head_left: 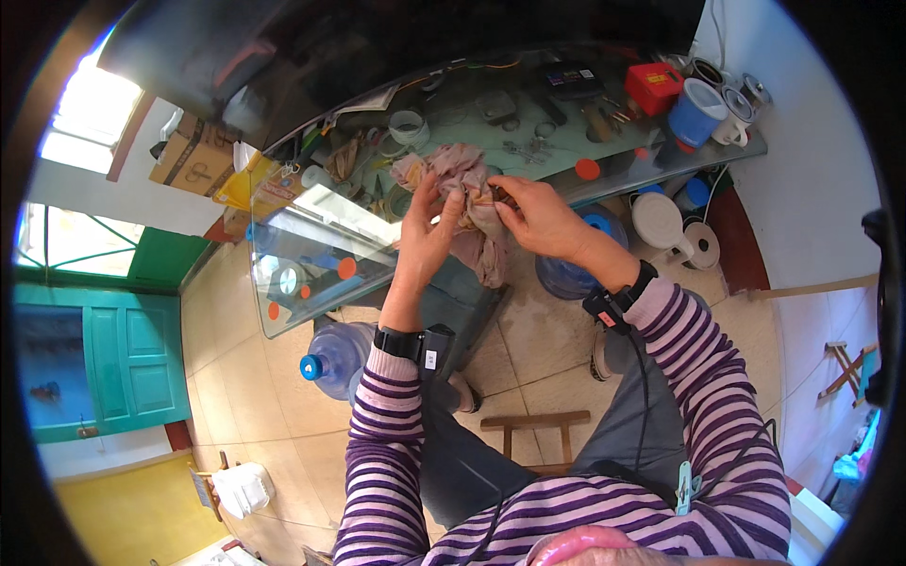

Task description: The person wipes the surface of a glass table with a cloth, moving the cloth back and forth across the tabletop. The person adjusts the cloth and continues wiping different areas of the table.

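A crumpled pale pink cloth (453, 166) with yellowish patches is bunched up at the front edge of the glass tabletop (446, 134). Its lower end hangs past that edge. My left hand (430, 230) holds the cloth from the left, thumb and fingers pressed into its folds. On the other side, my right hand (543, 212) pinches the cloth between thumb and bent fingers. Something small and dark shows by the right fingertips, too hidden to name. Just behind the cloth lie small metal parts (527, 150) and a coil of pale wire (408, 131).
A large dark screen (396, 42) overhangs the table's back. To the right stand a red box (652, 88) and a blue lidded container (697, 113). Water bottles (340, 357) sit on the tiled floor. A cardboard box (191, 156) is at left.
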`<state>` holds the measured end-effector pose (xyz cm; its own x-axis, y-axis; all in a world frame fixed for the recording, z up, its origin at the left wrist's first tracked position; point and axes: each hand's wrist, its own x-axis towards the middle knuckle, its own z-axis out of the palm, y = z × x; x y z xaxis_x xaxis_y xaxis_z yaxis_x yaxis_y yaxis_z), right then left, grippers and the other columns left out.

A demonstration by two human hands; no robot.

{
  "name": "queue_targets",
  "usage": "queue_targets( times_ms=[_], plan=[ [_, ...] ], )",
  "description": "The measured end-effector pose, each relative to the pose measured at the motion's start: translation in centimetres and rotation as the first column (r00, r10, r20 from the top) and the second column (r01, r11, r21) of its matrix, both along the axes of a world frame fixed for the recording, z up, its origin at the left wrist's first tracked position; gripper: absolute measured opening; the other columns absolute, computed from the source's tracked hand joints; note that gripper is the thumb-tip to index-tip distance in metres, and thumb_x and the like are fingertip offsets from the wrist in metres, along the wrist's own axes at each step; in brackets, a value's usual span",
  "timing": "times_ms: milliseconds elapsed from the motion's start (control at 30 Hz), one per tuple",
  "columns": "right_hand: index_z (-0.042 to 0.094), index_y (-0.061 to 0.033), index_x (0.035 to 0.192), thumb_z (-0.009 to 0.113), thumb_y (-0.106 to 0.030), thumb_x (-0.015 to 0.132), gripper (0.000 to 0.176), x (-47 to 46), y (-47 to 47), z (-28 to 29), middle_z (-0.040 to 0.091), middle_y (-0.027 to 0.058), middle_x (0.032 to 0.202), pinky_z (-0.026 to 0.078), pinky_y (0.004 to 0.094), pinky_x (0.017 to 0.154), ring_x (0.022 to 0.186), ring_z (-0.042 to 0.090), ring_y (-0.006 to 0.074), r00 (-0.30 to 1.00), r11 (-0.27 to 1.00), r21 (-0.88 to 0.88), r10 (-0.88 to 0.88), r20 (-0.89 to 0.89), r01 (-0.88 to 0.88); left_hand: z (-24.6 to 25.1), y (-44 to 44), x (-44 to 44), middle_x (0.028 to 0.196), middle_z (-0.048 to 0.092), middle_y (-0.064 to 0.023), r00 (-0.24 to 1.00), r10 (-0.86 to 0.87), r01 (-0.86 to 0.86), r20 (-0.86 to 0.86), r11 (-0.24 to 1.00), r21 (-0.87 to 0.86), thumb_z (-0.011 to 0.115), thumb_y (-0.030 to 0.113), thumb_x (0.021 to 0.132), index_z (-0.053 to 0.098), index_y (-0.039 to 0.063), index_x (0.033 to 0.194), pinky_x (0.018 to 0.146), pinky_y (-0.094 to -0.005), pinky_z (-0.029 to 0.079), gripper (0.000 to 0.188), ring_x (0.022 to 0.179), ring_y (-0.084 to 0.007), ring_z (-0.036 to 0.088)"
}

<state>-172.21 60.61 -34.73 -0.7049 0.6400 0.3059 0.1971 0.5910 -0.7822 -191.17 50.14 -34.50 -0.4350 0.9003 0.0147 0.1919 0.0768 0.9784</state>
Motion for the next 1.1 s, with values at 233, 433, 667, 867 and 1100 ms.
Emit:
queue_targets(
  times_ms=[233, 433, 667, 867, 1100],
  plan=[
    [0.055, -0.0006, 0.138, 0.074, -0.022, 0.093, 0.053, -1.1, -0.7, 0.8, 0.058, 0.0242, 0.133, 0.054, 0.0476, 0.095, 0.106, 0.066, 0.0427, 0.982, 0.966, -0.258, -0.058, -0.181, 0.009, 1.2, -0.3, 0.2, 0.144, 0.059, -0.0210, 0.990, -0.061, 0.035, 0.128, 0.979, 0.200, 0.067, 0.036, 0.104, 0.038, 0.002, 0.158, 0.102, -0.0378, 0.052, 0.070, 0.129, -0.0290, 0.061],
    [0.060, -0.0188, 0.141, 0.085, -0.031, 0.081, 0.066, -1.2, -1.7, 1.3, 0.043, 0.0211, 0.153, 0.049, 0.0497, 0.105, 0.133, 0.049, 0.0433, 0.980, 0.946, 0.322, -0.031, 0.196, -0.034, 0.7, -1.4, -2.5, 0.134, 0.066, -0.0191, 0.982, 0.157, -0.144, -0.105, 0.982, 0.126, 0.071, 0.028, 0.101, 0.057, 0.003, 0.143, 0.093, -0.0368, 0.055, 0.051, 0.115, -0.0251, 0.068],
    [0.069, -0.0215, 0.131, 0.092, -0.026, 0.070, 0.065, -1.1, -2.0, 1.8, 0.040, 0.0200, 0.158, 0.045, 0.0478, 0.111, 0.139, 0.043, 0.0443, 0.929, 0.877, 0.410, 0.099, 0.356, -0.251, 1.5, -3.4, -4.8, 0.121, 0.069, -0.0143, 0.968, 0.235, -0.228, -0.082, 0.969, 0.093, 0.071, 0.027, 0.099, 0.063, 0.006, 0.137, 0.083, -0.0336, 0.058, 0.043, 0.106, -0.0199, 0.069],
    [0.076, -0.0060, 0.102, 0.089, -0.014, 0.070, 0.035, -1.9, 2.6, 1.3, 0.056, 0.0163, 0.144, 0.050, 0.0439, 0.107, 0.130, 0.056, 0.0369, 0.980, 0.984, 0.083, 0.143, 0.139, -0.156, 2.4, -4.2, -5.3, 0.123, 0.066, -0.0116, 0.972, 0.236, -0.236, 0.012, 0.968, 0.089, 0.071, 0.026, 0.100, 0.063, 0.006, 0.134, 0.063, -0.0269, 0.058, 0.041, 0.102, -0.0160, 0.068],
    [0.069, -0.0046, 0.105, 0.080, -0.008, 0.076, 0.031, -2.0, 6.6, 0.0, 0.055, 0.0182, 0.146, 0.049, 0.0461, 0.106, 0.128, 0.056, 0.0431, 0.924, 0.901, 0.256, -0.377, 0.063, 0.350, 3.6, -4.8, -5.3, 0.120, 0.065, -0.0127, 0.960, 0.271, -0.258, -0.066, 0.953, 0.156, 0.073, 0.019, 0.098, 0.064, 0.004, 0.131, 0.067, -0.0298, 0.060, 0.037, 0.096, -0.0178, 0.070]
  ],
)
